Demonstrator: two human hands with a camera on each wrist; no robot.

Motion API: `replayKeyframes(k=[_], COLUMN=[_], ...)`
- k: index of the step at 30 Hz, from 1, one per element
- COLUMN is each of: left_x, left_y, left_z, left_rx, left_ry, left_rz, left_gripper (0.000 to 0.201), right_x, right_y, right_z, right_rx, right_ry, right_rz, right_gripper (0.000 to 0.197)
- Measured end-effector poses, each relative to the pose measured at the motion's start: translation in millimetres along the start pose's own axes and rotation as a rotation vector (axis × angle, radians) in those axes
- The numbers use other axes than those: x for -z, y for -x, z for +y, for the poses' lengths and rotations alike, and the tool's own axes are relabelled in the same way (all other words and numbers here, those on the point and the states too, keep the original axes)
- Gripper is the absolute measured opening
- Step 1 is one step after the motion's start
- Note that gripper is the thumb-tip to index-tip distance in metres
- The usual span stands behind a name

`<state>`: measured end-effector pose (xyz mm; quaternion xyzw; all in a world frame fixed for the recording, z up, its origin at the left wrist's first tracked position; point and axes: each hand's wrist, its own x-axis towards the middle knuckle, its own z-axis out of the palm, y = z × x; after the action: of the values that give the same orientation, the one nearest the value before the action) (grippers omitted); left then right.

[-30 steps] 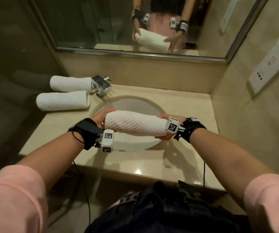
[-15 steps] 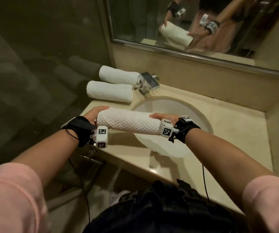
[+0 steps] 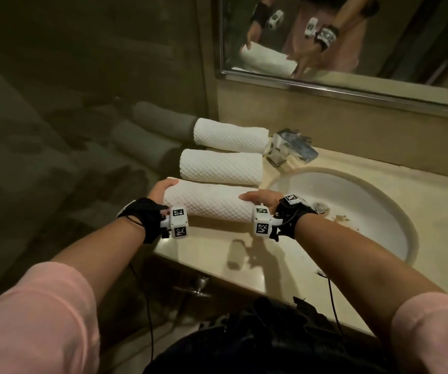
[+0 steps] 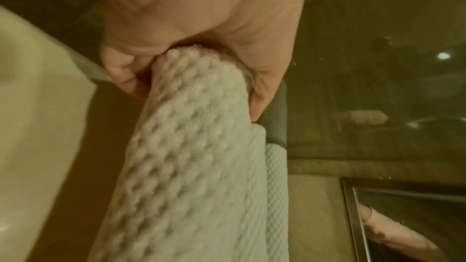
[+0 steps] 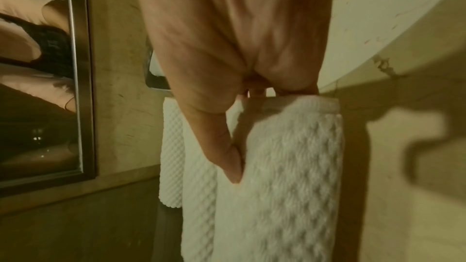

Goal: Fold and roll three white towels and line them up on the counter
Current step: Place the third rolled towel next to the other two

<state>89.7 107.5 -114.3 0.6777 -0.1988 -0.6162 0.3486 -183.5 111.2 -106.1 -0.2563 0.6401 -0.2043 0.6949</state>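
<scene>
I hold roll 3 (image 3: 212, 202) by both ends, left grip (image 3: 160, 190) and right grip (image 3: 264, 199) clamped, lining it beside roll 2 (image 3: 221, 166).

We see a dim, warm yellow-green light throughout. In the head view the counter (image 3: 285, 268) is the brightest part; left of it the wall falls into murky dark, and on it, near its front edge, lie soft shadows of the wrist gear. The mirror (image 3: 352, 85) above the counter leans, bent by the wide lens. Both wrist views are grainy and smeared, the towel weave blurred; a small bright glint sits in the dark glass of the left wrist view.
</scene>
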Motion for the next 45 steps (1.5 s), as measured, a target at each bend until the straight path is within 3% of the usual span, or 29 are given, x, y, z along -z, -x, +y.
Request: replayKeyframes(k=[3, 6, 9, 11, 13, 16, 21, 24, 28, 32, 35, 37, 42, 45], left_x=[5, 4, 2, -4, -12, -24, -32, -30, -24, -21, -16, -11, -9, -8], left_y=[-16, -23, -43, -43, -39, -39, -44, -42, -44, -42, -45, -43, -49, -52], left_z=[-1, -1, -6, -8, -5, -9, -10, -11, -10, -10, -6, -2, 5, 3], left_rx=[0.078, 0.110, 0.142, 0.159, 0.150, 0.135, 0.147, 0.140, 0.172, 0.196, 0.183, 0.168, 0.132, 0.157], left_ry=[0.034, 0.074, 0.096, 0.091, 0.123, 0.156, 0.115, 0.078, 0.115, 0.126, 0.157, 0.164, 0.126, 0.109], left_rz=[-0.036, -0.033, -0.033, -0.002, 0.046, 0.057, 0.089, 0.063, 0.034, -0.014, -0.019, 0.008, 0.050, -0.016], left_gripper=[0.036, 0.042, 0.065, 0.075, 0.059, 0.049, 0.043, 0.036, 0.042, 0.045, 0.043, 0.040, 0.035, 0.044], right_x=[-6, -8, -7, -5, -5, -7, 3, 13, 10, 8, 1, 0, -6, -7], right_y=[-42, -44, -40, -47, -59, -48, -59, -91, -80, -76, -66, -66, -65, -63], right_z=[10, 9, 10, 12, 14, 9, 1, 3, -11, -16, -19, -17, -14, -12], right_rx=[0.018, 0.039, 0.035, 0.034, 0.049, 0.036, 0.059, 0.063, 0.069, 0.084, 0.073, 0.078, 0.103, -0.027], right_ry=[0.040, -0.006, -0.006, 0.030, 0.056, 0.082, 0.353, 0.446, 0.492, 0.526, 0.511, 0.492, 0.422, 0.455], right_rz=[0.049, 0.130, 0.159, 0.145, 0.158, 0.245, 0.348, 0.322, 0.216, 0.120, 0.093, 0.091, 0.131, 0.162], right_gripper=[0.070, 0.069, 0.072, 0.087, 0.104, 0.103, 0.157, 0.171, 0.131, 0.119, 0.073, 0.056, 0.048, 0.058])
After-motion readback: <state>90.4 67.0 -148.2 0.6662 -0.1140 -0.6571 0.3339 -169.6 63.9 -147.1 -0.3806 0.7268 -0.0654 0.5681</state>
